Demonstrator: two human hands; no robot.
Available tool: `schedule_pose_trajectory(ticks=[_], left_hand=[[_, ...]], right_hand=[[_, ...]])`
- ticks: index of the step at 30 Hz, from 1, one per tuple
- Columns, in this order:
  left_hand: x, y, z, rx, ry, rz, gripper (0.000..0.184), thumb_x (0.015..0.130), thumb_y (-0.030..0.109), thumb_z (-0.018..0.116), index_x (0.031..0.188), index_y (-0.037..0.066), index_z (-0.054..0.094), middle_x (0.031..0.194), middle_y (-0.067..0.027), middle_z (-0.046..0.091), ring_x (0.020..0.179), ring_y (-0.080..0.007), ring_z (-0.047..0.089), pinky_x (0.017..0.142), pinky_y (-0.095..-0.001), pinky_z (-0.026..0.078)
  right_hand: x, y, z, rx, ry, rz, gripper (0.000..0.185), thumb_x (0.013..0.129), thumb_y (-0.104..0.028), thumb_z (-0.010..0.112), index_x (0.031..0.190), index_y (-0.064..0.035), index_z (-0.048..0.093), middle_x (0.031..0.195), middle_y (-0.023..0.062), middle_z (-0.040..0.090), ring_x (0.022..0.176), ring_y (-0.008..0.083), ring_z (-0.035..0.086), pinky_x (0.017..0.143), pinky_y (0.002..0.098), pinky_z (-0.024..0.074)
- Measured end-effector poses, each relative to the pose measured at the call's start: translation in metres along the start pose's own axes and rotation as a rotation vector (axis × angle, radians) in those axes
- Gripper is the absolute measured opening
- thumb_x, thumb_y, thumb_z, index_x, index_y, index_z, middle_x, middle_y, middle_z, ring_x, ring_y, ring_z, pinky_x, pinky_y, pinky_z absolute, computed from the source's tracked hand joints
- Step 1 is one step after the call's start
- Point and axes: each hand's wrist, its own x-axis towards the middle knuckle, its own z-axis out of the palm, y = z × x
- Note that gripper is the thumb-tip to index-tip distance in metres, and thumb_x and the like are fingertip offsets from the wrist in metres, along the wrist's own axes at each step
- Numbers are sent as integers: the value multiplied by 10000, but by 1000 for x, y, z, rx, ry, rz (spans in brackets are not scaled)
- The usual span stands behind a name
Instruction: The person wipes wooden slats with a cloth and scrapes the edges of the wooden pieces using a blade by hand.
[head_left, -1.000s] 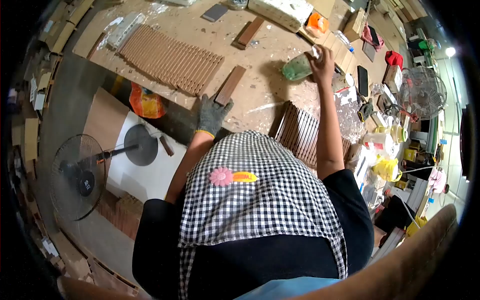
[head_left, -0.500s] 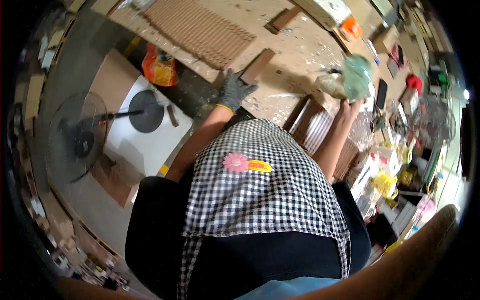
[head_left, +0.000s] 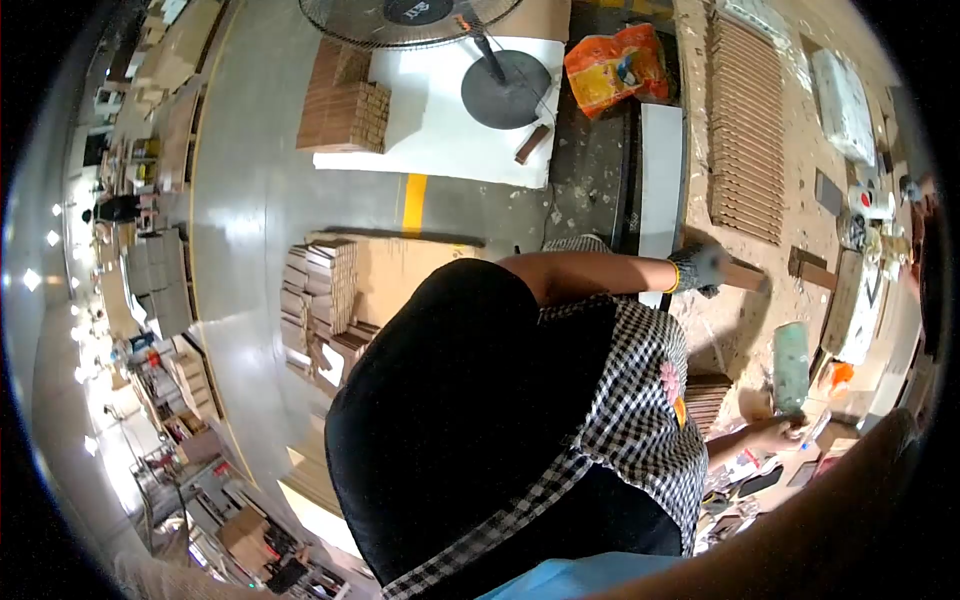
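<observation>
My left hand (head_left: 699, 270), in a grey glove with a yellow cuff, grips the near end of a brown wooden block (head_left: 745, 277) at the table's edge. Lower right, my bare right hand (head_left: 777, 433) is closed at the narrow end of a green translucent bottle (head_left: 790, 362); the fingers are small and partly in shade. A long row of thin brown strips (head_left: 746, 135) lies on the worktable (head_left: 697, 190). Another brown piece (head_left: 812, 270) rests beyond the block. Partly hidden by my apron is a stack of strips (head_left: 707, 398).
An orange bag (head_left: 615, 70) and a fan's round base (head_left: 506, 90) are left of the table. Stacked wooden pieces (head_left: 345, 105) stand on the white board (head_left: 430, 160). More stacks (head_left: 320, 290) sit on the floor behind me. A white wrapped block (head_left: 843, 105) lies on the table.
The view has swung left, showing more floor and stacks behind. My right hand has moved with the bottle, which has changed its tilt. My left hand has stayed at the wooden block.
</observation>
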Motion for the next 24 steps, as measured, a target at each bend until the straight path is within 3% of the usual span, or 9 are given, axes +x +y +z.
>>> schedule_pose_trajectory(ticks=[5, 9, 11, 12, 19, 20, 21, 23, 24], left_hand=[[8, -19, -5, -197, 25, -28, 465, 860, 112, 635, 1289, 20, 479, 989, -149, 618, 818, -226, 661, 664, -342, 594], [4, -12, -9, -371, -16, -76, 465, 861, 125, 648, 1284, 36, 479, 1037, -165, 607, 899, -264, 646, 741, -368, 587], [28, -33, -19, 1020, -9, 589, 536, 672, 100, 767, 1169, 44, 575, 1118, -164, 594, 1018, -339, 563, 913, -413, 457], [59, -57, -21, 1080, -76, 515, 501, 682, 139, 773, 1144, 58, 596, 1098, -157, 604, 1030, -317, 559, 894, -420, 459], [23, -42, 8, -4, 114, -90, 326, 989, 248, 424, 1098, 4, 612, 1067, -67, 637, 931, -169, 574, 779, -354, 489], [32, -51, 4, 602, 44, -5, 339, 991, 258, 420, 1118, 13, 616, 1049, -65, 647, 898, -180, 591, 749, -340, 499], [52, -72, -13, 1206, -20, 104, 352, 994, 269, 416, 1138, 21, 619, 1031, -63, 656, 864, -190, 608, 719, -325, 509], [30, -43, 9, 563, 91, 15, 316, 973, 241, 486, 1138, -1, 603, 1039, -89, 645, 866, -204, 617, 722, -312, 532], [18, -28, 20, 255, 160, 3, 306, 963, 228, 520, 1139, -11, 596, 1043, -101, 640, 867, -210, 622, 723, -305, 544]], right_hand=[[10, -69, 3, -226, -478, -498, 497, 857, -250, 623, 1277, -16, 494, 1259, 123, 563, 1020, 310, 621, 799, 378, 530], [40, -38, 15, -230, -264, -757, 301, 877, -237, 633, 1107, -41, 632, 1057, 136, 657, 902, 286, 651, 750, 370, 538], [46, -17, 11, 51, -62, -601, 275, 883, -257, 647, 1022, -20, 665, 992, 113, 682, 877, 249, 652, 768, 345, 543], [49, 2, 15, 199, 60, -522, 271, 888, -252, 645, 1013, -12, 661, 1002, 109, 683, 886, 229, 652, 778, 335, 547], [-100, -146, 11, 580, -781, -13, 470, 885, -186, 573, 1309, -21, 454, 1336, 195, 455, 1257, 306, 416, 1068, 448, 294], [-137, -152, 7, 537, -1036, -35, 510, 885, -177, 562, 1351, -22, 425, 1384, 207, 422, 1310, 317, 382, 1109, 464, 258], [-177, -143, 29, 153, -927, -673, 541, 919, -303, 542, 1384, -64, 405, 1424, 165, 394, 1367, 312, 310, 1136, 479, 197], [-183, -121, 48, 61, -771, -780, 503, 970, -389, 415, 1381, -100, 437, 1434, 146, 400, 1339, 339, 352, 1127, 499, 207], [-158, -113, 59, 256, -1008, -300, 476, 980, -361, 393, 1376, -102, 445, 1428, 146, 415, 1321, 344, 378, 1115, 499, 235]])
